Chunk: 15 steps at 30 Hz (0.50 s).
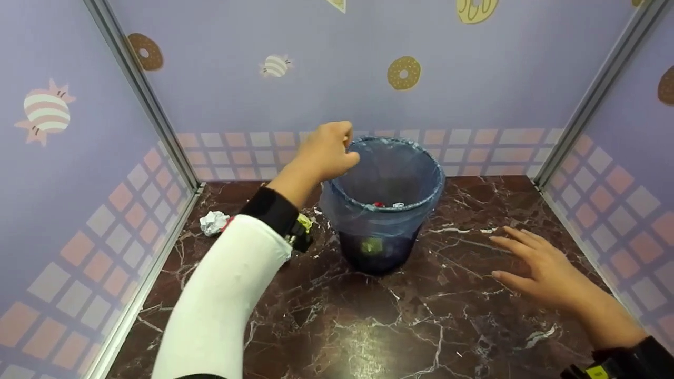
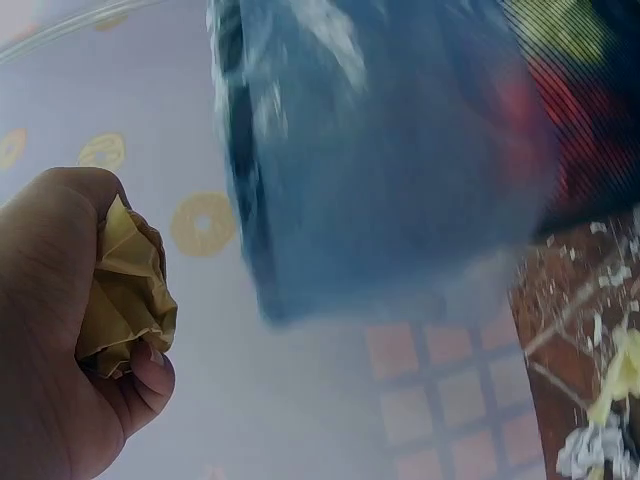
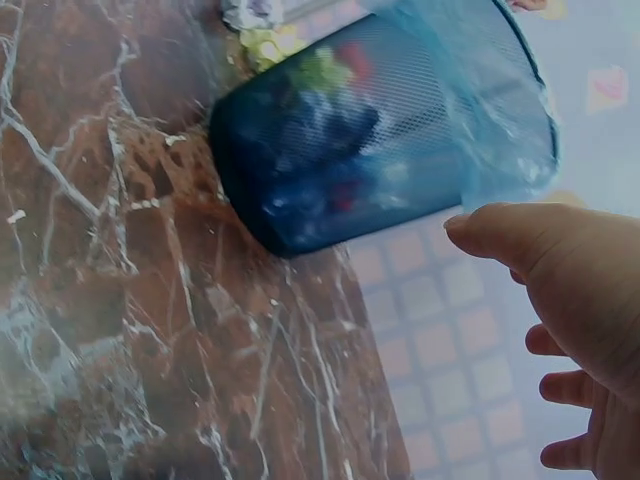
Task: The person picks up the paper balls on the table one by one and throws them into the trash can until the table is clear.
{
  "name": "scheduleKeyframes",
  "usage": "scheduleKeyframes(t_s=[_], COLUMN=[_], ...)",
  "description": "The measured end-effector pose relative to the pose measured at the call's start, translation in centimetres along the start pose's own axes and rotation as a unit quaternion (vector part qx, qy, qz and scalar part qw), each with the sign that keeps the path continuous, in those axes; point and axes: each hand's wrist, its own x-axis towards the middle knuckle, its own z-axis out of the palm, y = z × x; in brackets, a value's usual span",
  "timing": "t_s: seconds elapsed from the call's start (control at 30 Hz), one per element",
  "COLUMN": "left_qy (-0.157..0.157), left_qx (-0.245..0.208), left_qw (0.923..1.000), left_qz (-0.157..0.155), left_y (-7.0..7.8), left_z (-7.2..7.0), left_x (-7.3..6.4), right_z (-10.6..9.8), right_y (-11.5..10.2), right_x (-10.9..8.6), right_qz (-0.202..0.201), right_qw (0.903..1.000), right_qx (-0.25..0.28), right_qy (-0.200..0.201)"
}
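My left hand (image 1: pixel 327 151) is raised at the left rim of the trash bin (image 1: pixel 376 258). In the left wrist view its fingers curl around a crumpled ball of yellow-brown paper (image 2: pixel 130 290); the head view hides that ball behind the hand. A blue plastic bag (image 1: pixel 337 208) lines the mesh bin and folds over its rim. Red and whitish crumpled pieces (image 1: pixel 398 206) show inside. To the right of the bin, my right hand (image 1: pixel 542 268) hovers over the table with its fingers spread and nothing in them.
A crumpled white paper ball (image 1: pixel 214 223) lies left on the dark marbled table (image 1: pixel 368 326), partly behind my left arm with red and yellow pieces (image 1: pixel 305 222). Small white scraps surround the bin. Patterned panels (image 1: pixel 337 95) wall in the back and both sides.
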Motion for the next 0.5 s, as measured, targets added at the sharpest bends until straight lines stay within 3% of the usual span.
scheduleKeyframes(t_s=[0.33, 0.5], left_qy=[-0.048, -0.066], left_qx=[0.025, 0.038], left_qw=[0.998, 0.9958], left_qz=[0.033, 0.051], left_y=[5.3, 6.6], left_z=[2.2, 3.4], left_x=[2.7, 3.2], right_z=[-0.4, 0.0], right_y=[1.8, 1.9], right_x=[-1.1, -1.4], right_qz=[0.018, 0.033], right_qw=[0.9993, 0.9991], right_qx=[0.022, 0.024], right_qy=[0.025, 0.011])
